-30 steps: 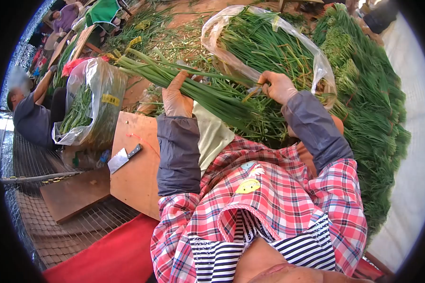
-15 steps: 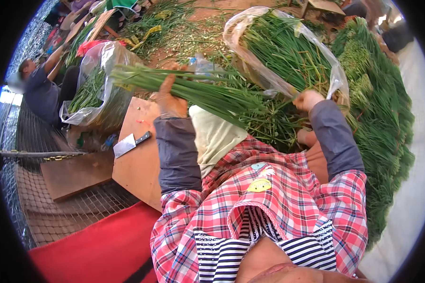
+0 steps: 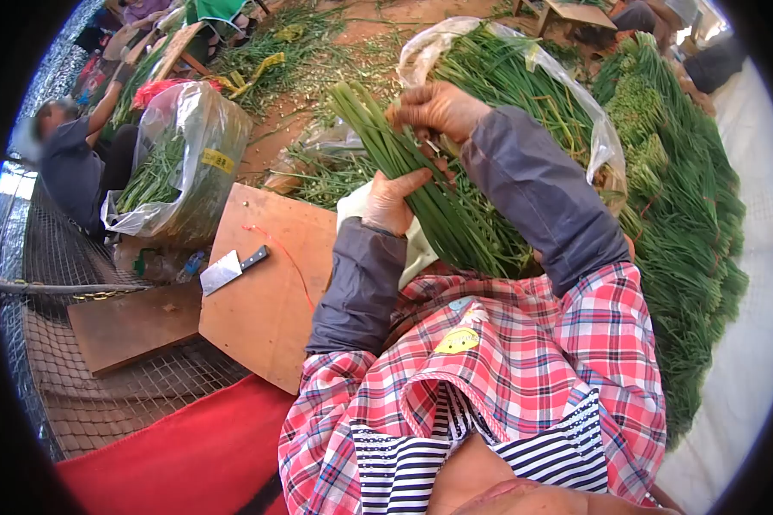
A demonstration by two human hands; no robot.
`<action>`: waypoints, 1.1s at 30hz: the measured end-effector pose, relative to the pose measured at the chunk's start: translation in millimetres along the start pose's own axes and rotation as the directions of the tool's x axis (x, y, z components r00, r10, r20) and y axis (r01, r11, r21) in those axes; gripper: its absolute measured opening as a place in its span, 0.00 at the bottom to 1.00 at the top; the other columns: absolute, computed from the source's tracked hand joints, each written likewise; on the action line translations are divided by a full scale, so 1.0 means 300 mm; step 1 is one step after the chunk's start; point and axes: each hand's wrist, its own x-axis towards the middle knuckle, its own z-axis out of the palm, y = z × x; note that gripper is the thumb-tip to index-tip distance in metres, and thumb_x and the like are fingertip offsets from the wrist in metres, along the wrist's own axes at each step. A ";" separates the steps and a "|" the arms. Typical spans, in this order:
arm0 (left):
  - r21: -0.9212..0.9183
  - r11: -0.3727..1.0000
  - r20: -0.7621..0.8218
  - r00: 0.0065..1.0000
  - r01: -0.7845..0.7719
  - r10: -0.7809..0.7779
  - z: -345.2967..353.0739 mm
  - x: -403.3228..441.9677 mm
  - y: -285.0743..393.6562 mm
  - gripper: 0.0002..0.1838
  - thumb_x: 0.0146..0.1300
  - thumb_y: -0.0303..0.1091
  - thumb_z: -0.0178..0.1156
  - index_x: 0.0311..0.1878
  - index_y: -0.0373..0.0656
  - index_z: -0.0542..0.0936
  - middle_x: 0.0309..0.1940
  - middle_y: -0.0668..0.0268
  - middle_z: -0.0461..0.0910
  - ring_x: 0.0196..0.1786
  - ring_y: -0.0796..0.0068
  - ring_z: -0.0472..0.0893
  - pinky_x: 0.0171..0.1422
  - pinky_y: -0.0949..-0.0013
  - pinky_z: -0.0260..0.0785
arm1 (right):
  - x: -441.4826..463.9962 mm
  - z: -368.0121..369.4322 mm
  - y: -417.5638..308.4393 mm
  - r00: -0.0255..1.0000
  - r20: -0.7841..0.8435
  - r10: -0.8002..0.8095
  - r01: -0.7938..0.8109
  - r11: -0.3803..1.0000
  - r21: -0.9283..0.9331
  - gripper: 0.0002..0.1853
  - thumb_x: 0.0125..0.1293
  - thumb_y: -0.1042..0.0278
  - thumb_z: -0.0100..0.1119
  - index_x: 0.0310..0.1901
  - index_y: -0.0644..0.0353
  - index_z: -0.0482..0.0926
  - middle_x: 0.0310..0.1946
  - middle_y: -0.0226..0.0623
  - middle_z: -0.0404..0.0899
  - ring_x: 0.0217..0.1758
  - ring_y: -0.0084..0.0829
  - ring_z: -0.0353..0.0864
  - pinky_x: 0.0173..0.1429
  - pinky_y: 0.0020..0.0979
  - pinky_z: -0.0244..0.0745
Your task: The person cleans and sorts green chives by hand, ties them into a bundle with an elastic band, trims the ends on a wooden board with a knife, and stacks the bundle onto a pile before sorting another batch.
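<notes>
My left hand is wrapped round a bunch of long green stalks, held slantwise in front of my lap. The bunch's pale ends point up and to the left, and its darker ends hang towards my shirt. Just above and right of the left hand is my right hand, its fingers pinched together beside the bunch. Whatever is between those fingertips is too small to make out. A cleaver with a black handle lies on a wooden board to the left, near a thin red string.
An open plastic bag full of green stalks stands ahead. Along the right lies a large heap of stalks. Another plastic bag of stalks is at the left, beside a seated person. Loose stalks and scraps litter the ground.
The bunch has swung from nearly level to a steeper slant, and my left hand has moved right and down. My right hand has left the bag's edge and come to the bunch.
</notes>
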 end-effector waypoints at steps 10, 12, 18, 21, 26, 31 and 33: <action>-0.002 0.996 -0.026 0.996 0.085 -0.085 0.024 0.004 -0.033 0.21 0.51 0.22 0.60 0.49 0.33 0.69 0.31 0.57 0.76 0.35 0.60 0.79 0.44 0.54 0.74 | 0.031 0.009 -0.061 0.907 -0.290 -0.304 0.226 0.935 -0.272 0.15 0.61 0.60 0.59 0.47 0.59 0.78 0.30 0.30 0.80 0.25 0.20 0.77 0.31 0.17 0.71; -0.020 0.994 -0.130 0.986 0.106 -0.108 0.008 0.009 -0.038 0.19 0.51 0.21 0.59 0.48 0.34 0.69 0.29 0.59 0.75 0.32 0.62 0.79 0.41 0.55 0.74 | 0.029 -0.020 -0.027 0.761 -0.422 -0.492 0.315 0.850 -0.422 0.18 0.60 0.57 0.59 0.48 0.59 0.77 0.33 0.30 0.80 0.33 0.22 0.79 0.35 0.19 0.72; 0.055 0.991 -0.282 0.953 0.126 -0.106 0.015 0.022 -0.062 0.15 0.50 0.20 0.59 0.43 0.35 0.71 0.27 0.61 0.74 0.26 0.65 0.77 0.31 0.59 0.74 | -0.121 0.045 -0.018 0.892 -0.122 -0.435 0.067 0.393 -0.917 0.16 0.55 0.53 0.62 0.41 0.52 0.78 0.31 0.34 0.80 0.33 0.31 0.80 0.36 0.30 0.73; 0.094 0.986 -0.270 0.957 0.136 -0.106 0.028 0.027 -0.088 0.16 0.49 0.19 0.61 0.42 0.36 0.72 0.27 0.61 0.73 0.25 0.67 0.75 0.30 0.61 0.73 | -0.087 0.033 0.004 0.918 -0.147 -0.369 0.029 0.431 -0.902 0.13 0.54 0.53 0.61 0.38 0.49 0.78 0.30 0.36 0.79 0.33 0.37 0.79 0.38 0.35 0.73; 0.116 0.974 -0.296 0.943 0.196 -0.155 0.051 -0.012 -0.050 0.16 0.48 0.18 0.62 0.41 0.38 0.71 0.28 0.63 0.73 0.25 0.69 0.74 0.32 0.64 0.72 | -0.048 -0.142 -0.029 0.709 -0.412 -0.572 -0.037 0.554 -0.831 0.12 0.58 0.53 0.55 0.40 0.48 0.80 0.35 0.36 0.80 0.39 0.35 0.80 0.41 0.36 0.73; -0.139 0.938 -0.317 0.912 -0.317 0.261 -0.190 0.007 0.122 0.16 0.51 0.22 0.60 0.44 0.43 0.71 0.27 0.64 0.74 0.30 0.68 0.75 0.50 0.57 0.69 | -0.146 -0.376 0.099 0.933 -0.277 -0.230 -0.114 0.542 -0.832 0.12 0.59 0.53 0.55 0.40 0.46 0.82 0.32 0.34 0.81 0.34 0.34 0.80 0.39 0.34 0.74; -0.167 0.880 -0.313 0.870 -0.444 0.380 -0.287 -0.007 0.215 0.13 0.52 0.25 0.59 0.42 0.44 0.72 0.27 0.65 0.74 0.32 0.68 0.75 0.56 0.54 0.65 | -0.238 -0.328 0.185 0.922 -0.353 -0.160 -0.304 0.266 -0.915 0.14 0.60 0.54 0.53 0.42 0.49 0.81 0.35 0.35 0.81 0.36 0.34 0.79 0.41 0.35 0.74</action>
